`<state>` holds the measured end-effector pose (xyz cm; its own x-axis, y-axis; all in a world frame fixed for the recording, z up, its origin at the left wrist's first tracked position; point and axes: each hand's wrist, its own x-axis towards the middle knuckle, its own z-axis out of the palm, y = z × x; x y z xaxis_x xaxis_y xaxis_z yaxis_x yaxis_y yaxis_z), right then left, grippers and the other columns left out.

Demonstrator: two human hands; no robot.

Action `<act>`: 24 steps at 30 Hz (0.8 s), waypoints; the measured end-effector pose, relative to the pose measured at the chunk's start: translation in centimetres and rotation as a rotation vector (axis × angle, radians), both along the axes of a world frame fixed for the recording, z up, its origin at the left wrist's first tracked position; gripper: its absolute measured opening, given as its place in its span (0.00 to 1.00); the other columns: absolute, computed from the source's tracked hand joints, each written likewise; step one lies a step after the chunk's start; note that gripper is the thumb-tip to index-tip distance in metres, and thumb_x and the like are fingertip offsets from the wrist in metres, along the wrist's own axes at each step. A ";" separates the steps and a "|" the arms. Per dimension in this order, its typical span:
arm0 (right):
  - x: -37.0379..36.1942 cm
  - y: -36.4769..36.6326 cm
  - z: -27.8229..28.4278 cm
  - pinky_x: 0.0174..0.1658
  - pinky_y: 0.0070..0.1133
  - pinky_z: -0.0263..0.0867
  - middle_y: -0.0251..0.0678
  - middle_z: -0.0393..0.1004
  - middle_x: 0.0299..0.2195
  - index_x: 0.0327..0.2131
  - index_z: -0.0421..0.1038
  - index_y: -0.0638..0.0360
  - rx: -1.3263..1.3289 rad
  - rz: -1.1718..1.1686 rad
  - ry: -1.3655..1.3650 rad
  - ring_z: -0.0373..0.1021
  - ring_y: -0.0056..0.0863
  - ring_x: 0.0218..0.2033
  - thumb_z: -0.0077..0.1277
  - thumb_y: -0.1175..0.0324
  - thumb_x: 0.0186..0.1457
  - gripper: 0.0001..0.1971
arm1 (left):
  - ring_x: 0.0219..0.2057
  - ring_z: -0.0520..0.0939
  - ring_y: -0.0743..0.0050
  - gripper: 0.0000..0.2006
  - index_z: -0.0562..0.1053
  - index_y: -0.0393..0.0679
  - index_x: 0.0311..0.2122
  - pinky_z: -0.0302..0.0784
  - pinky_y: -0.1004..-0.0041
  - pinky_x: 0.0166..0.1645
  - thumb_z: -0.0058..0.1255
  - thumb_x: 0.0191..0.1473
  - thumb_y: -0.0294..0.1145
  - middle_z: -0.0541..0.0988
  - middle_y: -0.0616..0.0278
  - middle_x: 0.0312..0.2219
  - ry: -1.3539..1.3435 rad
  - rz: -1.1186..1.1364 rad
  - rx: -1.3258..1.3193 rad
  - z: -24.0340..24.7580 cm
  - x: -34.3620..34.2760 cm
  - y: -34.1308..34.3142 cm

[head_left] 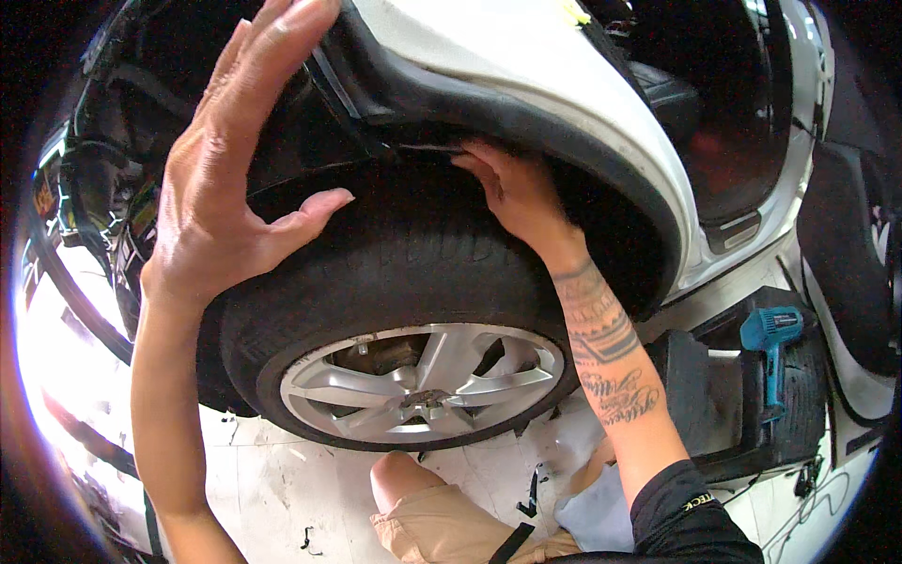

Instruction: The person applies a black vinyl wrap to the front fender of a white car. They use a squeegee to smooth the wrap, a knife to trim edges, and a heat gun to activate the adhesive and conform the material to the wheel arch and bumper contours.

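My left hand [218,179] is raised in front of the dark front-end opening of a car. Its fingers stretch upward and the thumb stands apart, with nothing held. My right hand [517,186] reaches into the wheel arch above the tyre [395,268], close to the dark wheel arch liner [427,153]. Its fingers are bent and partly lost in shadow, so any grip on the liner's edge is unclear. Below both hands sits a silver alloy wheel [456,385] with thick spokes. Black arch trim [526,105] borders the white body panel [451,42].
An open door [850,254] stands at the right. A teal power tool [772,348] lies on a black rolling stool or tray [733,451]. Exposed wiring [117,179] hangs at the left. Black scraps [531,493] and a cable [817,517] lie on the white floor.
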<state>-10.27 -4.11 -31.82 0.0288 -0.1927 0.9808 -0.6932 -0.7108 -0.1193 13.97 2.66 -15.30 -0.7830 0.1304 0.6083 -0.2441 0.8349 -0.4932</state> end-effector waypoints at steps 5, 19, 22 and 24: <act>0.6 5.8 0.2 0.19 0.25 0.55 0.41 0.63 0.15 0.22 0.72 0.60 0.150 0.246 -0.177 0.61 0.28 0.14 0.53 0.59 0.60 0.17 | 0.65 0.59 0.46 0.53 0.51 0.44 0.66 0.52 0.53 0.68 0.68 0.34 0.23 0.60 0.44 0.63 0.084 0.074 -0.248 -0.6 -0.7 -0.2; 7.5 8.1 4.9 0.20 0.16 0.50 0.22 0.63 0.16 0.29 0.74 0.65 0.188 0.617 -0.599 0.55 0.08 0.19 0.56 0.72 0.55 0.06 | 0.64 0.62 0.50 0.50 0.61 0.46 0.62 0.56 0.55 0.66 0.71 0.27 0.25 0.67 0.52 0.60 0.203 0.012 -0.251 -1.2 -1.4 -0.5; 7.7 8.6 5.2 0.21 0.16 0.49 0.22 0.63 0.16 0.28 0.73 0.64 0.249 0.681 -0.636 0.55 0.08 0.20 0.55 0.71 0.57 0.07 | 0.64 0.62 0.50 0.51 0.61 0.46 0.62 0.56 0.55 0.66 0.71 0.26 0.24 0.66 0.52 0.60 0.212 0.001 -0.272 -1.3 -1.3 -0.7; 7.6 9.6 5.7 0.21 0.16 0.48 0.22 0.62 0.16 0.27 0.73 0.63 0.372 0.730 -0.664 0.54 0.08 0.20 0.54 0.70 0.56 0.08 | 0.64 0.62 0.50 0.51 0.61 0.46 0.62 0.56 0.55 0.66 0.71 0.25 0.24 0.66 0.52 0.60 0.203 0.009 -0.269 -1.3 -1.1 -0.8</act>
<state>-2.66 5.53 -26.11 -0.2619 -0.6373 0.7247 0.1728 -0.7698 -0.6145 12.89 1.90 -16.60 -0.6515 0.3013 0.6963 -0.3665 0.6785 -0.6366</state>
